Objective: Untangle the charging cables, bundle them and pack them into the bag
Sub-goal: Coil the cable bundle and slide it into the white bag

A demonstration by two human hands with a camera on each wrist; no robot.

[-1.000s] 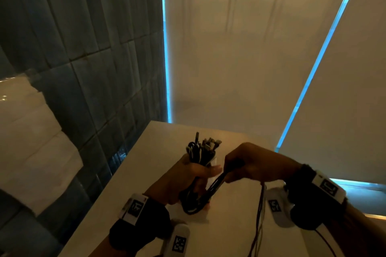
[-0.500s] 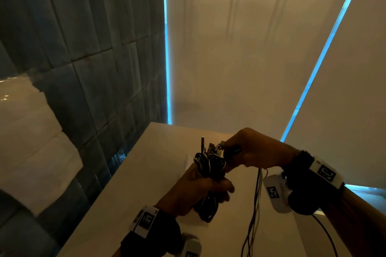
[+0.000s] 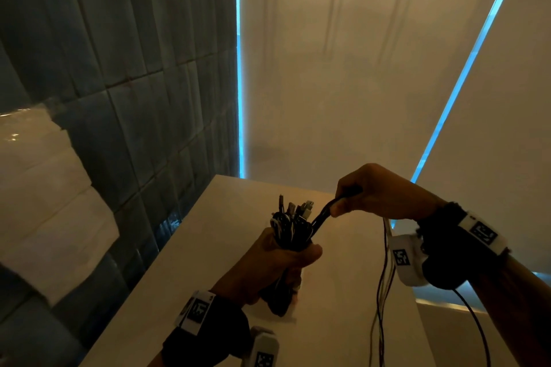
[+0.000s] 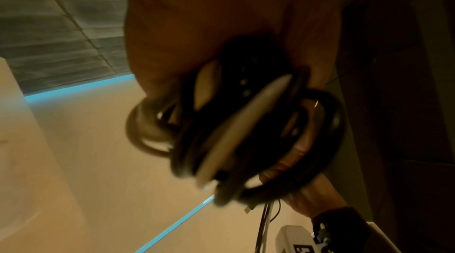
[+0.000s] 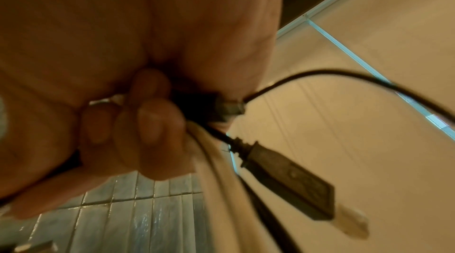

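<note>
Since half a second ago the right hand [image 3: 384, 192] has drifted up and out to the right, so the black strand it pinches now stretches at a slant away from the bundle instead of sitting right against it, and the left hand [image 3: 268, 265] hasn't really budged. That left hand is wrapped tight round the middle of the cable bundle [image 3: 290, 231], held upright above the pale desk [image 3: 208, 247], with a cluster of plug ends [image 3: 301, 207] poking out the top and the folded loops hanging out below the fist. From the left wrist camera you mostly get those dark loops [image 4: 246, 130] right up close and blurry, with one pale cable running through them. The right hand's fingers [image 5: 157, 121] are curled shut on the black cable, and the right wrist view shows a dark USB plug [image 5: 290, 181] dangling just past them plus a thin black lead arcing off to the side. A few thin wires [image 3: 384, 292] hang down from under the right hand toward the desk edge. Behind it all there's a grey tiled wall [image 3: 119, 68] on the left and pale blinds [image 3: 328, 68] with blue light at the gaps. No bag anywhere in shot
</note>
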